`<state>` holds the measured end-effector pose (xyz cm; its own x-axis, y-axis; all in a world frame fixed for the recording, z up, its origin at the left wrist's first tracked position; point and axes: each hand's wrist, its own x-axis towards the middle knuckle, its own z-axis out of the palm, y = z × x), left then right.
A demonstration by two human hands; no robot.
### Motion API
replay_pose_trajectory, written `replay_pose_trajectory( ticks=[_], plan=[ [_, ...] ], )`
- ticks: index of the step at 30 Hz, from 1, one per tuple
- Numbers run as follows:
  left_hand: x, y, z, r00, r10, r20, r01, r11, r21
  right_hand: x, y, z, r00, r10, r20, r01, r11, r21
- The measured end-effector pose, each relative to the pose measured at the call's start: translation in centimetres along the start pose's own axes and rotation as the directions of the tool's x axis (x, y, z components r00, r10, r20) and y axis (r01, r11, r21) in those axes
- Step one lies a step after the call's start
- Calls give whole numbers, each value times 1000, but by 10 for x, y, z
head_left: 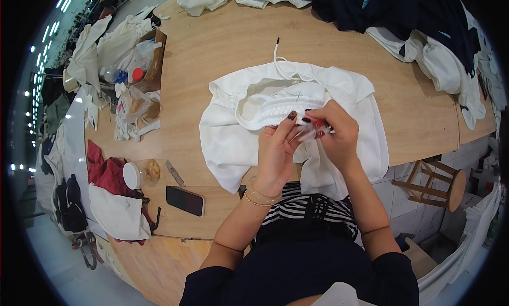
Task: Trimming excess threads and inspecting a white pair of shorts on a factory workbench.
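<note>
A white garment (225,147) with a gathered elastic waistband (278,108) lies on the table before me. Out of its far edge comes a white drawstring (275,54) with a dark tip. My left hand (278,149) is closed at the waistband's near edge, its palm partly turned up. Just to its right, my right hand (336,131) is bent inward, and the fingertips of both hands meet. Between them is a small pale, blurred bit that I cannot make out. Part of the garment (321,171) hangs over the table edge toward my lap.
On the left are a phone (185,200), a small grey tool (174,173), a white-lidded jar (142,173), red cloth (108,168) and a cardboard box (156,57). Dark and white garments (392,14) lie at the far right. A wooden stool (456,189) stands right of the table.
</note>
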<state>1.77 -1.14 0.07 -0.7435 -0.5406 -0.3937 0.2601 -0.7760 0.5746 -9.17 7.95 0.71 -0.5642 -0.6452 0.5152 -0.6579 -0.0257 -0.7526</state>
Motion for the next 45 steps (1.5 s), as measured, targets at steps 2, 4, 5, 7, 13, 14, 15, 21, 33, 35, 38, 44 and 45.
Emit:
replay_pose_trajectory(
  ticks=[2,4,5,7,13,14,15,21,33,35,38,44,45],
  plan=[
    [-2,4,3,999,-28,23,28,999,26,-3,-7,-3,999,52,-2,-52,998,31],
    [-3,5,8,1000,-12,11,11,1000,25,-3,-10,-4,995,103,3,-103,992,68],
    [-3,7,10,1000,7,2,-7,1000,24,-3,-9,-6,959,281,-35,-250,897,364],
    [-3,10,10,1000,21,3,-21,1000,23,-4,-3,-22,877,476,59,-419,700,579],
    [-4,9,4,997,33,72,-38,997,72,-3,-12,-40,904,427,-17,-406,869,282],
    [-3,8,3,996,28,85,-34,997,72,-5,-13,-41,918,397,-11,-394,914,102],
    [-3,8,4,996,25,85,-31,997,73,-6,-13,-41,917,400,-12,-396,912,101],
    [-7,9,9,996,43,76,-50,995,92,-6,-13,-36,984,169,-57,-177,966,-188],
    [-9,5,9,994,75,81,-82,993,84,-5,-13,-33,992,109,-66,-122,963,-241],
    [-10,6,11,994,74,76,-80,993,86,-6,-11,-33,996,81,-22,-84,960,-269],
    [-10,5,11,995,80,66,-85,993,87,-6,-12,-31,992,110,-66,-123,963,-239],
    [-10,5,12,994,69,80,-77,993,93,-6,-11,-31,993,111,-27,-115,966,-233],
    [-10,5,13,994,69,81,-77,993,93,-5,-13,-30,993,111,-28,-114,966,-234]
  ],
)
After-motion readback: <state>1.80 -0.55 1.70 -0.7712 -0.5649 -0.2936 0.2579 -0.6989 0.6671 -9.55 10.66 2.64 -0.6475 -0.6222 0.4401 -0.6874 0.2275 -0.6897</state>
